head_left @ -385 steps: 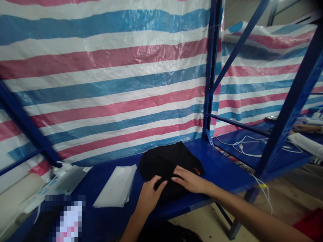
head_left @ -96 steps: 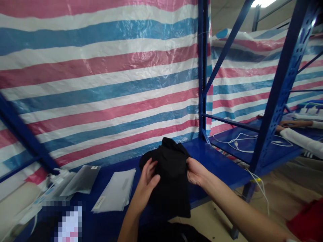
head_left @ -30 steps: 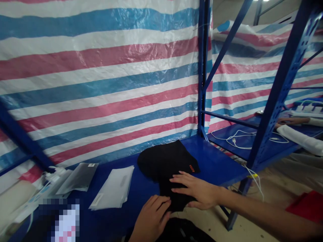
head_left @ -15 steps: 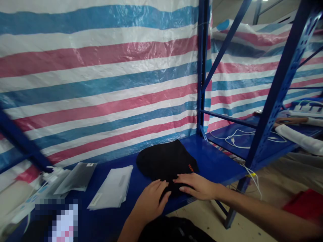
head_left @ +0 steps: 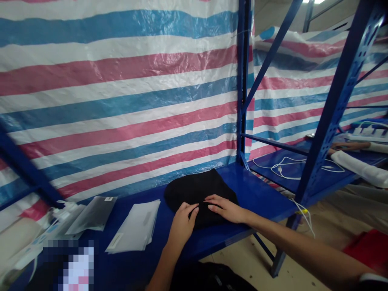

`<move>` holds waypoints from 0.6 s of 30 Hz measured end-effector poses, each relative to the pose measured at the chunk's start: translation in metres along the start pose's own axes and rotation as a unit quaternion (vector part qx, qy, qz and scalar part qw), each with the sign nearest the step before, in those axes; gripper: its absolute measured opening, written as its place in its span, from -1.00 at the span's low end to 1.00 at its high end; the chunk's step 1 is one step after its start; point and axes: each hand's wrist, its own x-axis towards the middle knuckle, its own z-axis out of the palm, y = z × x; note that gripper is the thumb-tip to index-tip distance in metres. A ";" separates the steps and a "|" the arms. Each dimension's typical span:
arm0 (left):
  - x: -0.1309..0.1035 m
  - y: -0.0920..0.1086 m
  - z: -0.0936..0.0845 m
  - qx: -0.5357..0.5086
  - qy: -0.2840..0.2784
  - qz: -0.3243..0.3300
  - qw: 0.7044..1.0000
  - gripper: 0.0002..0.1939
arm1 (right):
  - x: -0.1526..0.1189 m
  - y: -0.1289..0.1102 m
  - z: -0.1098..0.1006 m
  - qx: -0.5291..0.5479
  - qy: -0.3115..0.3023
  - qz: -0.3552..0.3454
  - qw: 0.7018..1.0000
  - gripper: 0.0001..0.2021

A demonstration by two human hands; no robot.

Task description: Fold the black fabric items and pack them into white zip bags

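Note:
A black cloth article [head_left: 198, 186] lies flat near the back of the blue shelf; I cannot tell what kind it is. My left hand [head_left: 182, 224] rests on its front left part, fingers stretched and slightly bent, with the thumb close to the forefinger. Across from it my right hand [head_left: 227, 209] lies on the right part of the cloth, fingers stretched toward the left hand and thumb a little apart. A small gap separates the fingertips of the two hands. No cloth shows gripped in either hand.
Left of the cloth lie clear plastic sleeves [head_left: 135, 226] and a dark packet [head_left: 93, 214]. A white power strip [head_left: 42, 238] is at the far left. Blue rack posts [head_left: 330, 97] stand at the right; beyond are white cables [head_left: 280, 167] and another person's sleeve [head_left: 360, 165].
Both hands have moved up and away from me, from the cloth's front edge to nearer its middle. My right hand now covers the spot where orange-red lettering showed.

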 end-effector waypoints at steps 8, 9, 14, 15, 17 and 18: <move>-0.013 -0.010 0.009 0.107 0.027 0.069 0.991 -0.63 | 0.004 -0.002 -0.003 0.030 -0.011 0.026 0.999 -0.53; -0.018 -0.008 0.008 0.113 0.022 0.079 0.990 -0.62 | 0.003 -0.003 -0.002 0.042 -0.005 0.024 0.999 -0.53; -0.040 0.005 -0.003 0.000 -0.009 0.077 0.997 -0.60 | -0.005 -0.014 -0.001 0.124 -0.002 -0.002 0.992 -0.54; -0.043 0.005 -0.004 -0.036 -0.014 0.065 0.997 -0.63 | -0.006 -0.017 -0.001 0.139 -0.007 -0.012 0.990 -0.55; -0.048 0.006 -0.006 -0.092 -0.012 0.050 0.994 -0.71 | -0.008 -0.023 -0.001 0.151 -0.021 -0.023 0.988 -0.57; -0.049 0.006 -0.007 -0.108 -0.007 0.050 0.993 -0.72 | -0.009 -0.026 -0.002 0.153 -0.032 -0.017 0.988 -0.56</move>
